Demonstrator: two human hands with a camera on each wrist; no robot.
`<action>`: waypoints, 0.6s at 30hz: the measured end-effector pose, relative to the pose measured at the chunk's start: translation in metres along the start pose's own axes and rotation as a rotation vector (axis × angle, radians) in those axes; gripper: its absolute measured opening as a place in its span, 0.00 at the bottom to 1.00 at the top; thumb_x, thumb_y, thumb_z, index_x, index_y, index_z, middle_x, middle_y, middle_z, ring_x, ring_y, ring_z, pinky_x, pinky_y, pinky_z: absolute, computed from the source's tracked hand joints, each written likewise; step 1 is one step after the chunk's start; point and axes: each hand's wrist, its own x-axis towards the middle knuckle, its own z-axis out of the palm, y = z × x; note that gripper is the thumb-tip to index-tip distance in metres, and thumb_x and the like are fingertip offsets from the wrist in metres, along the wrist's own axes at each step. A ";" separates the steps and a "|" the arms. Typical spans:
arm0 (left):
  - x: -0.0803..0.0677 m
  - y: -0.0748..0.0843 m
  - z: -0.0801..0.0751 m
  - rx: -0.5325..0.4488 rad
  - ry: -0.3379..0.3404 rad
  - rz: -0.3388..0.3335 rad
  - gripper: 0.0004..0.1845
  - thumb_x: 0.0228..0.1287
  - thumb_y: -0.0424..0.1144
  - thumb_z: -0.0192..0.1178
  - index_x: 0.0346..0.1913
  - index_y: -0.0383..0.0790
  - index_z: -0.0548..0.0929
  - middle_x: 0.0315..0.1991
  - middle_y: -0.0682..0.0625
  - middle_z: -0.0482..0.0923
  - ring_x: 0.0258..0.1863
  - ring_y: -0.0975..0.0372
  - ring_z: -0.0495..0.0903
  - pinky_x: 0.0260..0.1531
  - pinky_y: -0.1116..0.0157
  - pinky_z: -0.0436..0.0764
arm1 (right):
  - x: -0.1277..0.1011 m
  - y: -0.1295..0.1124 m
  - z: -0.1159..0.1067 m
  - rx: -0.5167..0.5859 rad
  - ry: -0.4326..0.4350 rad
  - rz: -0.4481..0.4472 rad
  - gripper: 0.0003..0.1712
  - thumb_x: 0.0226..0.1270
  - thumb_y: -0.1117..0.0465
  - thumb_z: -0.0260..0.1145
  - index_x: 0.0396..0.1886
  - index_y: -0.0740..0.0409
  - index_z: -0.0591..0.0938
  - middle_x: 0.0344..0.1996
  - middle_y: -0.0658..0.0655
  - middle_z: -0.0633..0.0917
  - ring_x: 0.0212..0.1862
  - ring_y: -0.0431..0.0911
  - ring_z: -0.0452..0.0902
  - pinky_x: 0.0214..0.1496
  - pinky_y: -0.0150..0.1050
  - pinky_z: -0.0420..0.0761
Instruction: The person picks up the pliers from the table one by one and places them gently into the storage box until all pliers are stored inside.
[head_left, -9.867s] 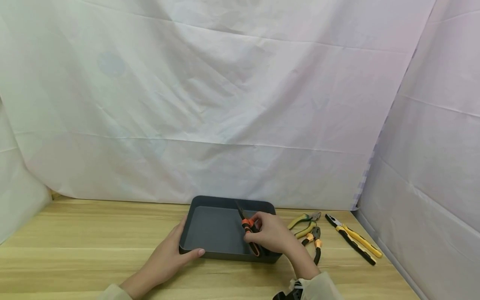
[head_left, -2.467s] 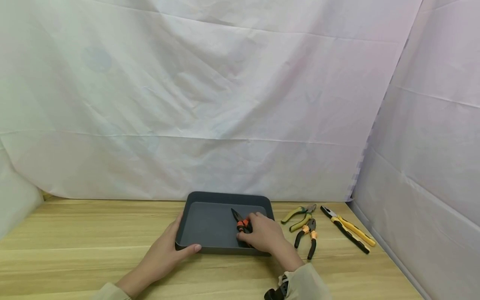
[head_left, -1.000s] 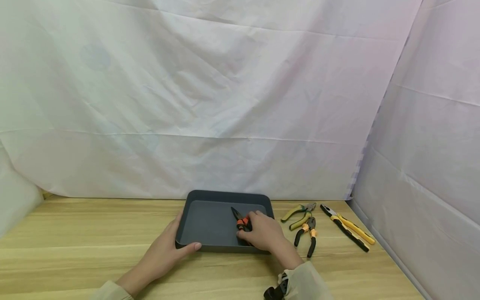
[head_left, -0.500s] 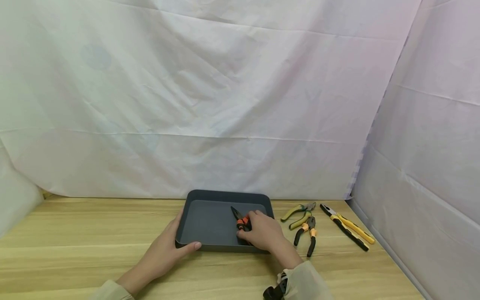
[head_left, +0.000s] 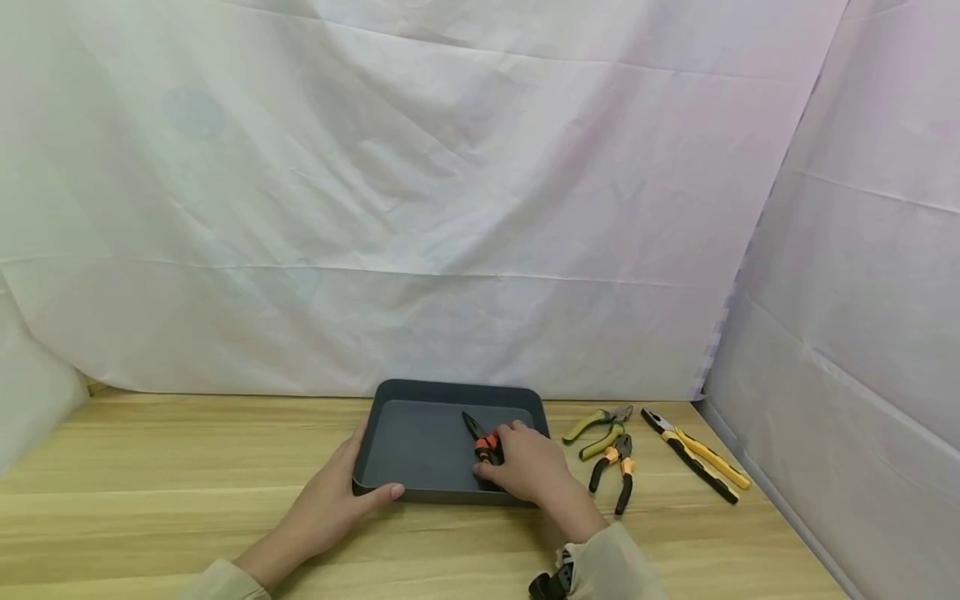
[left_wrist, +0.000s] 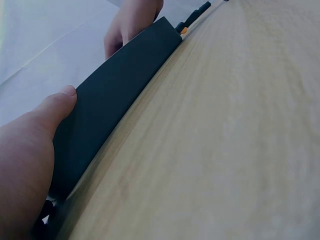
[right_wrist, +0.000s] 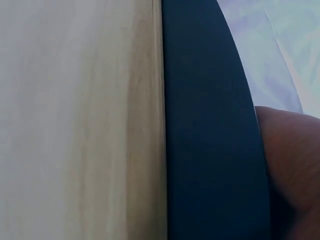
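Observation:
A dark grey rectangular tray (head_left: 420, 446) stands on the wooden table. My left hand (head_left: 326, 504) grips its near left corner, thumb on the front wall and fingers along the left side. In the left wrist view the thumb of the left hand (left_wrist: 35, 130) presses on the tray wall (left_wrist: 112, 95). Inside the tray, toward its right half, my right hand (head_left: 528, 462) holds long-nose pliers (head_left: 483, 446) with orange and black handles. Their dark tips point to the back left. The lower handles are hidden by the hand and front wall.
Right of the tray lie green-handled cutting pliers (head_left: 600, 429), small pliers with black and orange handles (head_left: 617, 471), and larger yellow and black pliers (head_left: 697, 454). A white cloth (head_left: 450, 208) hangs behind the table (head_left: 187, 467), and another bounds the right side.
About ten seconds ago the right hand held the long-nose pliers higher and more tilted over the tray; they were then lowered into it. Over the last second both hands have stayed almost still.

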 end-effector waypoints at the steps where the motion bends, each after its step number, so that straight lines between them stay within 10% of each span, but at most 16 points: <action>1: 0.000 0.000 0.000 -0.001 0.000 0.000 0.64 0.56 0.72 0.64 0.83 0.45 0.41 0.81 0.37 0.49 0.77 0.38 0.59 0.67 0.36 0.68 | -0.001 0.000 -0.001 0.003 -0.001 -0.003 0.37 0.61 0.35 0.71 0.59 0.56 0.82 0.50 0.59 0.84 0.42 0.52 0.83 0.40 0.50 0.84; 18: 0.001 -0.002 0.001 0.003 0.001 -0.003 0.63 0.56 0.72 0.64 0.83 0.45 0.42 0.81 0.38 0.50 0.77 0.39 0.58 0.68 0.37 0.68 | -0.015 -0.005 -0.040 0.174 -0.049 -0.051 0.34 0.67 0.40 0.68 0.64 0.57 0.79 0.54 0.59 0.84 0.51 0.52 0.83 0.46 0.52 0.84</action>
